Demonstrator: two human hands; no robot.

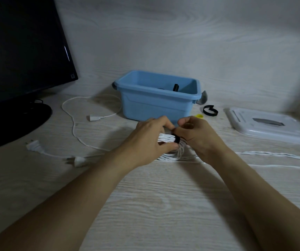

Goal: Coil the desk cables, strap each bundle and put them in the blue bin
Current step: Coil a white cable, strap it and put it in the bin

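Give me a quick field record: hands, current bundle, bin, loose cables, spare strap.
left hand: grips the white coil
right hand: pinches the black strap around the coil
blue bin: behind the hands, dark items inside
loose cable: uncoiled on the desk, left of the bin, with plugs
second loose cable: runs off to the right
spare strap: on the desk, right of the bin

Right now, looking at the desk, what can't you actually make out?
All from the head view:
- Strap ends: covered by the hands, left and right, so fastened or not is unclear.
- Bin contents: near wall hides all but a dark tip.
- Cable: cut off by the right edge.
- Monitor: cut off at the left and top edges.
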